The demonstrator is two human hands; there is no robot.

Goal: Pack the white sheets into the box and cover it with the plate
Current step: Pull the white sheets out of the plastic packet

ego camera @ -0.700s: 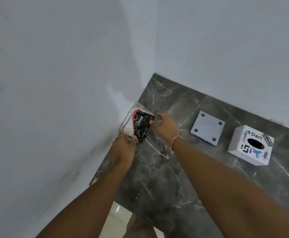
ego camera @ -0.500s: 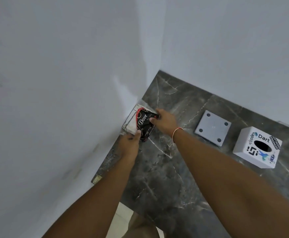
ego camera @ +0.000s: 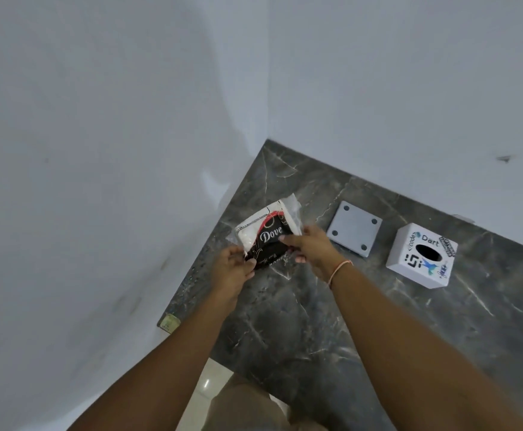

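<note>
A clear plastic pack of white sheets (ego camera: 266, 233) with a black and red "Dove" label is held just above the dark marble counter, near the left wall. My left hand (ego camera: 230, 272) grips its lower left edge. My right hand (ego camera: 311, 248) grips its right side, thumb on the label. A grey square plate (ego camera: 354, 228) with four holes lies flat to the right of the pack. Further right stands a white box (ego camera: 422, 255) with stickers and an oval hole in its top.
The dark marble counter (ego camera: 300, 321) sits in a corner between two white walls. Its front edge runs diagonally at lower left, with pale floor below. A small yellowish sticker (ego camera: 168, 323) marks the counter's left corner.
Both hands have lifted the pack away from the left wall and turned it more face-up, moving it slightly right. The plate and box have not moved.
</note>
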